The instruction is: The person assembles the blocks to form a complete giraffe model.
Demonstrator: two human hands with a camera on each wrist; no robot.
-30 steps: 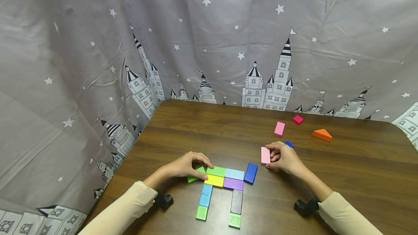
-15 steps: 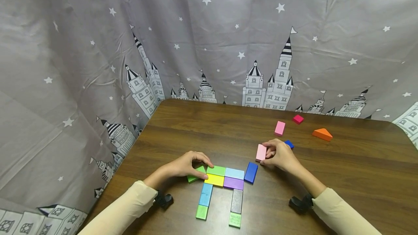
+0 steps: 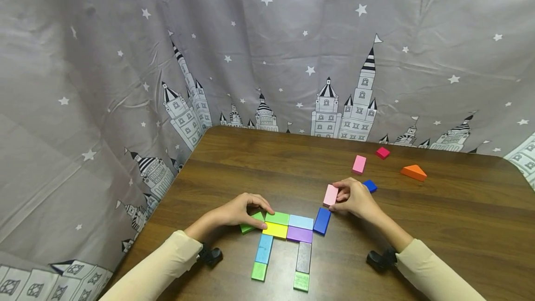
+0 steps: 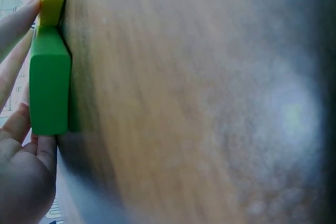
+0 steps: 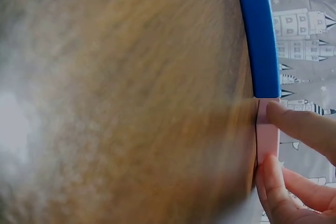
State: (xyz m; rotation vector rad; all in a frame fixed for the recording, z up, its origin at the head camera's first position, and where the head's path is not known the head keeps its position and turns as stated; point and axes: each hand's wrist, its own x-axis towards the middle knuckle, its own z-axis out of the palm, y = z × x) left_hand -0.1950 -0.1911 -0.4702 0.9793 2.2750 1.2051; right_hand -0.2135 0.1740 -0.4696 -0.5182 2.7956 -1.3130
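In the head view my right hand pinches a light pink block between thumb and fingers. The pink block lies at the far end of a slanted blue block, and in the right wrist view its end is right at that blue block. My left hand rests at the left end of the flat arrangement, thumb tip on the yellow block and a fingertip at the light green block. A tilted green block lies partly under this hand; the left wrist view shows its side close up.
Light blue and purple blocks finish the central rectangle. Below it run two columns, a blue block and a grey block, each ending in green. A pink block, red block, orange triangle and small blue block lie farther right.
My right hand has moved left with the light pink block, bringing it to the far end of the slanted blue block. The left hand has stayed in place.
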